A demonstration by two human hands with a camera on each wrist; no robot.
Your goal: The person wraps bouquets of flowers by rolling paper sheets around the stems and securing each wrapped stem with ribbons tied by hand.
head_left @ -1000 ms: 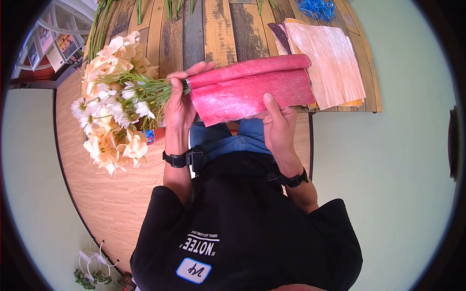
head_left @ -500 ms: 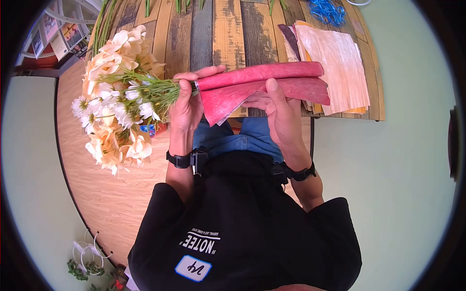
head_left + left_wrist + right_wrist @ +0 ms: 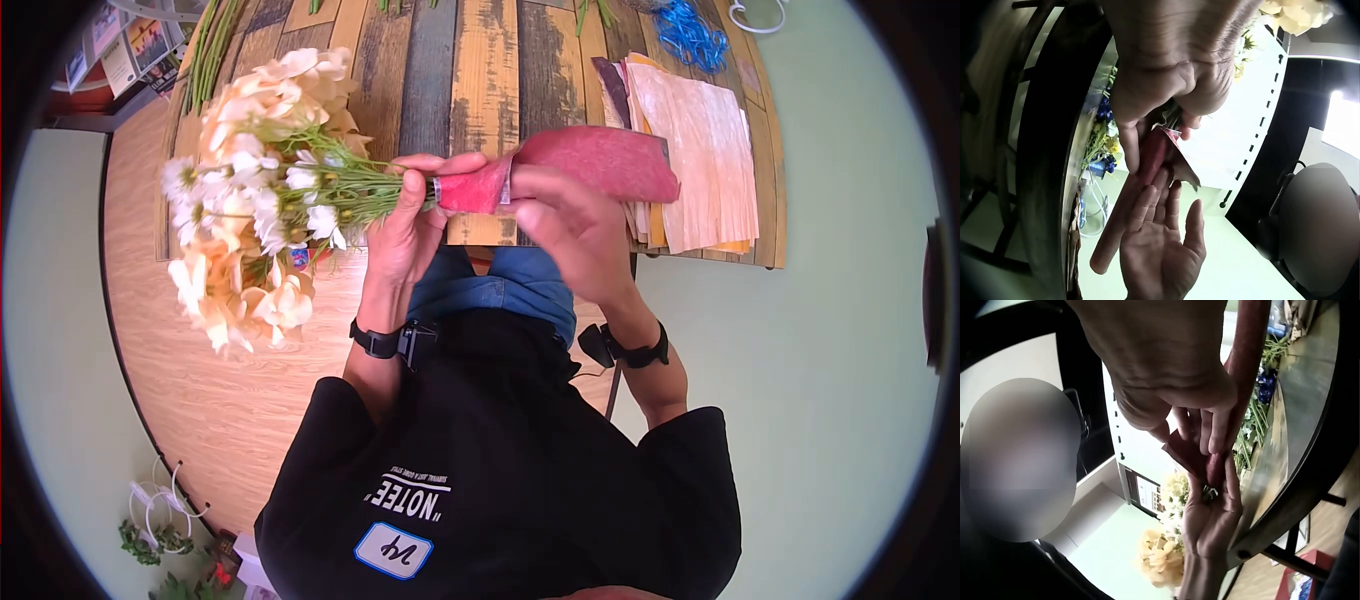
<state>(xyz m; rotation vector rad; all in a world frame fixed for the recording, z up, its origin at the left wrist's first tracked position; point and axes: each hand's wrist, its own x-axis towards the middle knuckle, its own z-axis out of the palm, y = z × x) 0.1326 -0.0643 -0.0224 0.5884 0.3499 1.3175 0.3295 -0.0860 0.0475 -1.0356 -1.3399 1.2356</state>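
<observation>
My left hand [image 3: 400,235] grips the green stems of a bouquet [image 3: 375,192], along with the near edge of a sheet of pink wrapping paper [image 3: 595,165]. White daisies [image 3: 265,205] and large peach-coloured flowers [image 3: 300,95] spread out to the left of that hand. The paper is wrapped round the stems, one corner folded across them near the left fingertips, and its far part curls to the right. My right hand [image 3: 580,235], blurred in the head view, is at the fold. In the left wrist view the right fingers [image 3: 1163,197] lie nearly straight along the paper, palm showing.
A wooden table [image 3: 485,90] lies beneath the hands. At its right is a stack of pale pink paper sheets [image 3: 700,150], with a tangle of blue ribbon [image 3: 690,35] behind. Cut green stems [image 3: 207,60] lie at the far left.
The paper's near flap has been folded up over the stems, and the right hand has moved left and up along it. The left hand keeps its hold; the bouquet has shifted slightly right.
</observation>
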